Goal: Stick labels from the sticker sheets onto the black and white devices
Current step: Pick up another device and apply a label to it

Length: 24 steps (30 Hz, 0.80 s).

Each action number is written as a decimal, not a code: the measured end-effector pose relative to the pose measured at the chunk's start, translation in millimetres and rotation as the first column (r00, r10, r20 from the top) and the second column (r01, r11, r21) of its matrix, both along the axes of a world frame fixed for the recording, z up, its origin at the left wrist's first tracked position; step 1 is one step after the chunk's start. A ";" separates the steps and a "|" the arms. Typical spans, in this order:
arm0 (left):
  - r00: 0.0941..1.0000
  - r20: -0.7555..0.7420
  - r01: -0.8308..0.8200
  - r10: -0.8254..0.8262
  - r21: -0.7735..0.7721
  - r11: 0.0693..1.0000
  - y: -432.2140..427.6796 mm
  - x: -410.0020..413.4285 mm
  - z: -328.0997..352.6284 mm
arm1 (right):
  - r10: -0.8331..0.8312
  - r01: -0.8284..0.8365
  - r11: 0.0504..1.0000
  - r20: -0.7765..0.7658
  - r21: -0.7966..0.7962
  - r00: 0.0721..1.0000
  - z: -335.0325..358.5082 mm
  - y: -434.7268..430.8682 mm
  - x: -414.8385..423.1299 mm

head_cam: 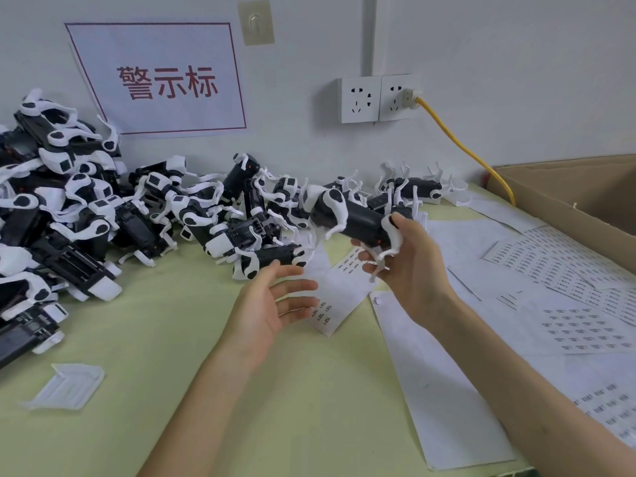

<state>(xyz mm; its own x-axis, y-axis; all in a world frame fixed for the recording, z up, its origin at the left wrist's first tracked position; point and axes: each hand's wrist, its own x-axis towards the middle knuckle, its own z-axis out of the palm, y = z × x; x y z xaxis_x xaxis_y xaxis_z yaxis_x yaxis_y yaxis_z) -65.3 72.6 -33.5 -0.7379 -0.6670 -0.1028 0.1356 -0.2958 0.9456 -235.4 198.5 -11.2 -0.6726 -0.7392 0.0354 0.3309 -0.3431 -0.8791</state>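
My right hand (pixel 409 266) grips one black and white device (pixel 354 220) by its right end and holds it in the air above the table. Below and left of it, my left hand (pixel 272 304) is open, palm up, fingers spread and holding nothing. A large pile of the same devices (pixel 86 208) covers the back left of the table, and more devices (pixel 413 187) lie along the wall. A small sticker sheet (pixel 339 294) lies under my hands. Larger sticker sheets (pixel 578 328) with rows of labels lie to the right.
The table (pixel 179 356) has a pale green top. A white plastic tray piece (pixel 65 385) lies at the near left. A cardboard box (pixel 581 197) stands at the right. A yellow cable (pixel 461 142) runs from the wall socket (pixel 377 98) down behind the box.
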 end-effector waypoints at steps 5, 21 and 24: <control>0.986 -0.084 0.155 -0.144 0.144 0.977 -0.9 1.0 6.8 | 0.185 -0.191 0.981 -0.164 -0.026 0.969 -4.4 -2.6 6.0; 0.876 -0.465 0.227 -0.127 0.166 0.960 -10.5 9.7 2.9 | 0.242 0.356 0.804 -0.809 0.477 0.536 -31.3 -10.4 5.3; 0.899 -0.438 0.103 0.000 0.212 0.972 -14.8 10.4 1.9 | 0.519 0.337 0.735 -0.808 0.588 0.278 -45.4 -18.4 23.9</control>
